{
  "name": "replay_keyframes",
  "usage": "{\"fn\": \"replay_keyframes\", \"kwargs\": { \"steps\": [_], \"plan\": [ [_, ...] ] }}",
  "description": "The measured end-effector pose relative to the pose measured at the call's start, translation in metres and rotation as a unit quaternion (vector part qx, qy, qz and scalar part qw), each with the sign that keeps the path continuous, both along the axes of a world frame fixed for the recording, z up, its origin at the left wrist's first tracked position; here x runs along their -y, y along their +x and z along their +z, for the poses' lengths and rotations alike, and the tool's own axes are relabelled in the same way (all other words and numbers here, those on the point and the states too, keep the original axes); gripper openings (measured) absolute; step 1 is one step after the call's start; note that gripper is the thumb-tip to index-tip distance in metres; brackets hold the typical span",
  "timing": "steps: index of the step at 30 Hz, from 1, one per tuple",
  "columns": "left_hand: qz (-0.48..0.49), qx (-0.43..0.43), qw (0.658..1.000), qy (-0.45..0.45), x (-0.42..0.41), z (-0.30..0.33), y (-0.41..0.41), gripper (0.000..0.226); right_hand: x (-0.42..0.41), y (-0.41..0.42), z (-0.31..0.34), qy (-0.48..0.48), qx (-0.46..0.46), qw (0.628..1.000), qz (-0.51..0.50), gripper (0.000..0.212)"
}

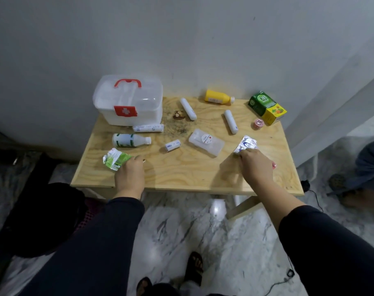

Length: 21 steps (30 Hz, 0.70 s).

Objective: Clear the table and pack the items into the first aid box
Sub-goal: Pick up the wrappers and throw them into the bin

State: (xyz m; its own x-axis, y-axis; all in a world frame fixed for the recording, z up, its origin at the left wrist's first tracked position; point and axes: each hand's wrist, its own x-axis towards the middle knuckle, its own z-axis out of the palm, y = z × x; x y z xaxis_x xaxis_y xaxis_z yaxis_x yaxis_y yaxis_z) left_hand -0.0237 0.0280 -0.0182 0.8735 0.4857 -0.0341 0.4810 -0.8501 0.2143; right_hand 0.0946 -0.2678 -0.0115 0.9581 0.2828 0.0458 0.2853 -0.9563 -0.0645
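A closed white first aid box [128, 101] with a red handle stands at the table's far left. My left hand [129, 174] grips a crumpled green and white packet [115, 159] near the front left. My right hand [255, 165] holds a silver and blue foil packet [246, 143] at the right. Between them lie a white bottle [130, 140], two bandage rolls [148, 128] [172, 145], two white tubes [188, 108] [231, 121], a clear flat pack [206, 142], a yellow bottle [218, 97], a green and yellow carton [267, 107] and a pink tape roll [256, 123].
The wooden table [181, 174] stands against a grey wall. A dark stain and a brown scrap [178, 115] mark its middle. A small pink thing [273, 165] peeks out beside my right hand. Dark bags [43, 210] lie on the marble floor at left, and another person's leg [370, 167] is at right.
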Motion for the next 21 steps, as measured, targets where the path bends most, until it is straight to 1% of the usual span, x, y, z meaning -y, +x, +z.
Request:
{"fn": "replay_keyframes", "kwargs": {
  "steps": [4, 6, 7, 10, 13, 16, 19, 21],
  "plan": [
    [0.047, 0.035, 0.998, -0.009, -0.016, 0.028, 0.001, 0.022, -0.027, 0.018, 0.050, 0.046, 0.080, 0.996, 0.016, 0.015],
    [0.071, 0.056, 0.996, -0.018, -0.025, 0.046, 0.001, 0.021, -0.053, 0.022, 0.078, 0.097, 0.118, 0.988, 0.039, 0.012],
    [0.076, 0.069, 0.995, -0.015, -0.030, 0.056, -0.001, 0.020, -0.069, 0.023, 0.090, 0.114, 0.117, 0.985, 0.047, 0.015],
    [0.089, 0.110, 0.990, -0.014, -0.050, 0.081, -0.011, 0.018, -0.126, 0.019, 0.119, 0.160, 0.076, 0.981, 0.080, 0.025],
    [0.119, 0.133, 0.984, -0.013, -0.081, 0.102, -0.029, 0.020, -0.193, 0.000, 0.144, 0.242, 0.047, 0.962, 0.118, 0.024],
    [0.152, 0.156, 0.976, 0.000, -0.120, 0.119, -0.054, 0.018, -0.260, -0.034, 0.162, 0.286, 0.008, 0.944, 0.163, 0.027],
    [0.195, 0.170, 0.966, -0.009, -0.163, 0.127, -0.084, 0.018, -0.326, -0.072, 0.167, 0.307, -0.049, 0.928, 0.207, 0.026],
    [0.220, 0.174, 0.959, -0.028, -0.192, 0.124, -0.108, 0.019, -0.368, -0.096, 0.160, 0.323, -0.085, 0.917, 0.217, 0.027]
  ]
}}
